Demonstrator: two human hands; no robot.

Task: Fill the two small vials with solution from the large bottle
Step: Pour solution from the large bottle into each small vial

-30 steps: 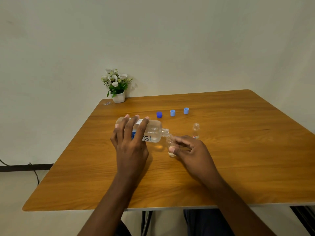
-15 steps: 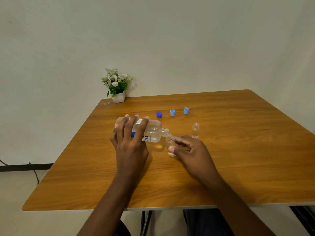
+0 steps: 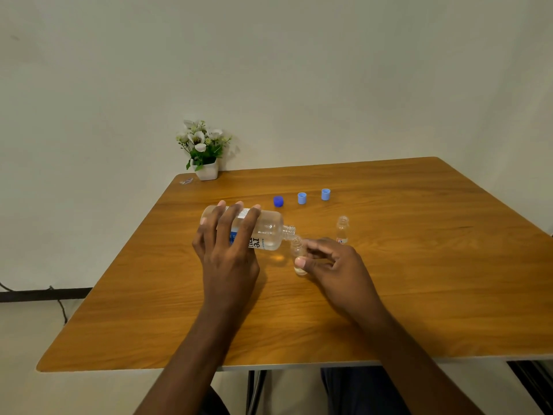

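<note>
The large bottle lies nearly level above the table, its long axis running left to right and its open neck aimed right and slightly down at the mouth of a small vial. The left hand grips the bottle; the right hand pinches that vial, standing mid-table. The second vial stands upright just beyond the right hand, with three blue caps in a row farther back and a potted plant at the far left corner.

soft, even, rather dim indoor light with a warm-green cast. the desk carries a mild sheen toward 2 o'clock; the left hand casts a soft shadow toward 4 o'clock. the wall darkens at the corners. wide-angle distortion bows the desk edges; detail is slightly soft.
</note>
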